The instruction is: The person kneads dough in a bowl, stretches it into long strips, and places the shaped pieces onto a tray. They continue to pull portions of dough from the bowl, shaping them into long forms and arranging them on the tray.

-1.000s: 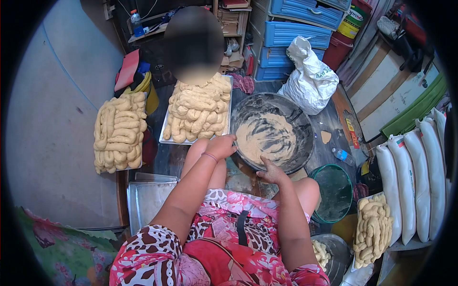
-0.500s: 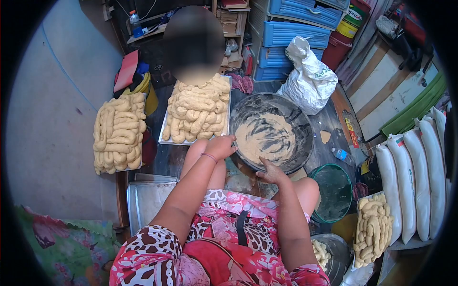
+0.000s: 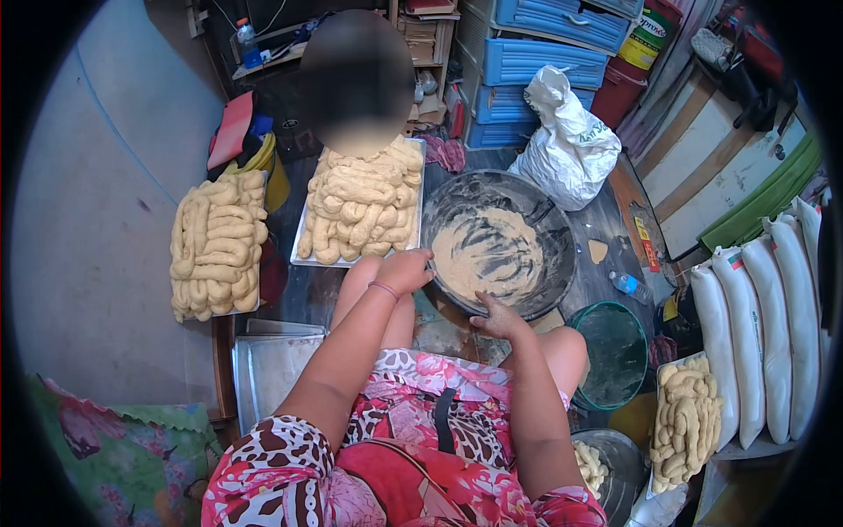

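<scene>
A wide dark basin [image 3: 562, 263] with pale powder [image 3: 483, 250] spread over its bottom stands in front of my knees. My left hand [image 3: 410, 270] rests at the basin's left rim; its fingers are partly hidden, and what they hold, if anything, does not show. At the near rim is my right hand [image 3: 498, 318], its fingers apart and nothing in them. Just beyond my left hand, a tray [image 3: 307, 261] carries a heap of twisted dough pieces [image 3: 360, 206]. A second dough pile [image 3: 218, 246] lies on a tray farther left.
A white sack [image 3: 571, 149] stands behind the basin. On the right are a green-rimmed tub [image 3: 610, 356], a water bottle [image 3: 630, 286], more dough [image 3: 687, 422] and several full white bags [image 3: 751, 338]. Metal trays [image 3: 277, 373] lie left of my legs.
</scene>
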{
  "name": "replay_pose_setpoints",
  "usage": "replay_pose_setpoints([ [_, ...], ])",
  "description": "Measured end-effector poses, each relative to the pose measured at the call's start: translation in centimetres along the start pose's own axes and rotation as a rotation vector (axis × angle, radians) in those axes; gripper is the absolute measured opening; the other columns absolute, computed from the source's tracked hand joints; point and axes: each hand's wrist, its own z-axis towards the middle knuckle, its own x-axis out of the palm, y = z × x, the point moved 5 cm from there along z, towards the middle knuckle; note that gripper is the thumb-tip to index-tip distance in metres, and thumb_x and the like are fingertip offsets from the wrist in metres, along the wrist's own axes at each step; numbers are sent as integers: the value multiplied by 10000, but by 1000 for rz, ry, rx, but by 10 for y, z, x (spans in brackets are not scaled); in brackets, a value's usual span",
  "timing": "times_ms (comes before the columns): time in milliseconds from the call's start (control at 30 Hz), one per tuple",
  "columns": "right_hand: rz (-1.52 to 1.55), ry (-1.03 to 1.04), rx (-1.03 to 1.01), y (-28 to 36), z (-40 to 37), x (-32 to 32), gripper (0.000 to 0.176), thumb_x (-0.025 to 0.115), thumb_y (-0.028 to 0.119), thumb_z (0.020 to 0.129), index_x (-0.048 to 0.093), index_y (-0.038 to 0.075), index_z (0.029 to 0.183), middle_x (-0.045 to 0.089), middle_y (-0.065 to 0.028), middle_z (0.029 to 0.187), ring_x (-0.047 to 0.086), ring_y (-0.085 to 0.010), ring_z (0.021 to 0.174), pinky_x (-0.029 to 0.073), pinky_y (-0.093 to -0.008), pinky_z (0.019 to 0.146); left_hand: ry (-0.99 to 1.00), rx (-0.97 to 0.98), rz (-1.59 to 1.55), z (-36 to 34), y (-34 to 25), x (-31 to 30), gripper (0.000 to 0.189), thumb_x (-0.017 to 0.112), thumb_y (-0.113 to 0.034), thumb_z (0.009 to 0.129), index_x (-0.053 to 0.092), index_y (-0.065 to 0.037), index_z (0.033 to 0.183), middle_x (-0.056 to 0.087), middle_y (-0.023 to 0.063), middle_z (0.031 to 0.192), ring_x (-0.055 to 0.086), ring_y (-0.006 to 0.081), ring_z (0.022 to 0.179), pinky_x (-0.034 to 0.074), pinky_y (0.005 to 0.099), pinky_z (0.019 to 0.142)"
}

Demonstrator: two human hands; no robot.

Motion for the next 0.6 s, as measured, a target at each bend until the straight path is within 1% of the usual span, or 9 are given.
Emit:
replay_pose_setpoints([
  [500,-21,-6,-13,0,0,1,730,648,321,752,350,-4,1334,435,-247,1305,426,-341,1218,337,-350,1013,11,-8,3,1,1,0,324,595,-257,786,575,-76,1053,626,135,1010,588,309,955,457,401,808],
  [567,-25,-11,-9,0,0,0,705,645,271,748,356,2,1332,439,-257,1293,440,-343,1201,346,-362,1000,13,-10,-1,2,3,2,321,594,-258,785,578,-75,1048,627,134,1010,589,310,956,457,401,808],
  [600,-25,-11,-11,-1,1,1,705,645,271,748,356,2,1332,439,-257,1293,440,-343,1201,346,-362,1000,1,4,1,3,3,3,319,594,-260,785,580,-75,1045,628,134,1005,590,311,952,457,402,807],
])
